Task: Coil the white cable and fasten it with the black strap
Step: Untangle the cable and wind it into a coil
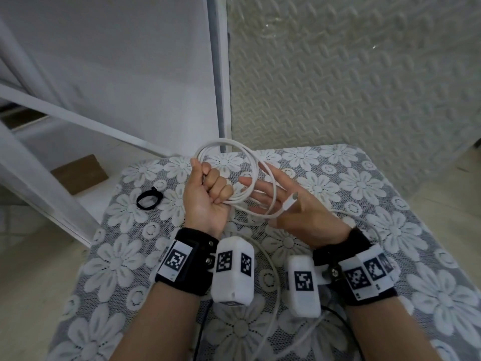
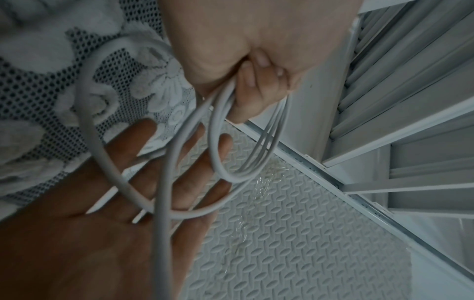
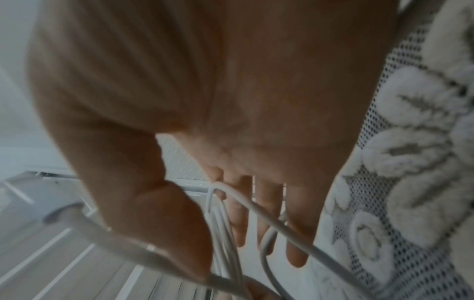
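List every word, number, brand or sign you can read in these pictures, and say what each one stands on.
None can be read.
The wrist bands and white camera units carry black-and-white square code markers only, with no letters or digits.
The white cable and black strap show no print.

White cable (image 1: 229, 162) looped; black strap (image 1: 149, 199) flat

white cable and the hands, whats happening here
A person is coiling the white cable above a table with a floral lace cloth. The left hand grips the gathered loops in a fist, while the right hand is spread open with the loose end, tipped by its connector, lying across its fingers. The black strap lies untouched on the cloth to the left, so the coil is not fastened yet.
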`<move>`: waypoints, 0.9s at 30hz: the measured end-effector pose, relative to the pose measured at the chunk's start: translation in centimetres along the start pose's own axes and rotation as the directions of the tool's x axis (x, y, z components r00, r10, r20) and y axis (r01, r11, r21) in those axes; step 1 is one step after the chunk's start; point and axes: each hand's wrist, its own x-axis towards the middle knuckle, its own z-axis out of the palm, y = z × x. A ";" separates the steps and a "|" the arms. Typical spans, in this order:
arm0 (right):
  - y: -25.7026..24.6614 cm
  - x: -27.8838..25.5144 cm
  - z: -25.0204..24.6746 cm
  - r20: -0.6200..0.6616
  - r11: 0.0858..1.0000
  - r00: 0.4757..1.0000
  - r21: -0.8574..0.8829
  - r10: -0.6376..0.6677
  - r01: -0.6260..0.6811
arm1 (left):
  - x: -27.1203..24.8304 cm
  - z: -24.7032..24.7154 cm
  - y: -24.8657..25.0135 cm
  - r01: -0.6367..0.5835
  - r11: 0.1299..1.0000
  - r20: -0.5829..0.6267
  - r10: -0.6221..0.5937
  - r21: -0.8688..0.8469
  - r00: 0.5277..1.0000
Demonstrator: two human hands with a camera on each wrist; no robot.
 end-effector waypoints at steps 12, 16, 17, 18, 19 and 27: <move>0.4 0.7 0.1 -0.216 0.977 0.970 0.157 -0.111 0.147 | -0.4 0.5 -0.7 0.023 0.998 0.134 -0.032 0.063 0.991; 0.5 1.0 0.0 -0.236 0.965 0.965 0.208 -0.112 0.162 | -0.7 1.0 -1.1 0.052 0.991 0.176 -0.073 0.121 0.982; 0.6 1.1 0.0 -0.241 0.966 0.965 0.203 -0.108 0.159 | -0.8 1.1 -1.3 0.059 0.987 0.195 -0.088 0.151 0.977; 0.5 1.1 0.1 -0.247 0.970 0.963 0.188 -0.106 0.155 | -0.9 1.2 -1.5 0.063 0.980 0.216 -0.104 0.189 0.971; 0.5 1.2 0.1 -0.259 0.972 0.960 0.174 -0.107 0.156 | -1.1 1.2 -1.7 0.062 0.970 0.236 -0.119 0.235 0.964; -0.1 0.8 0.3 -0.340 0.973 0.940 0.205 -0.029 0.104 | -1.8 1.6 -2.5 0.073 0.900 0.336 -0.234 0.430 0.912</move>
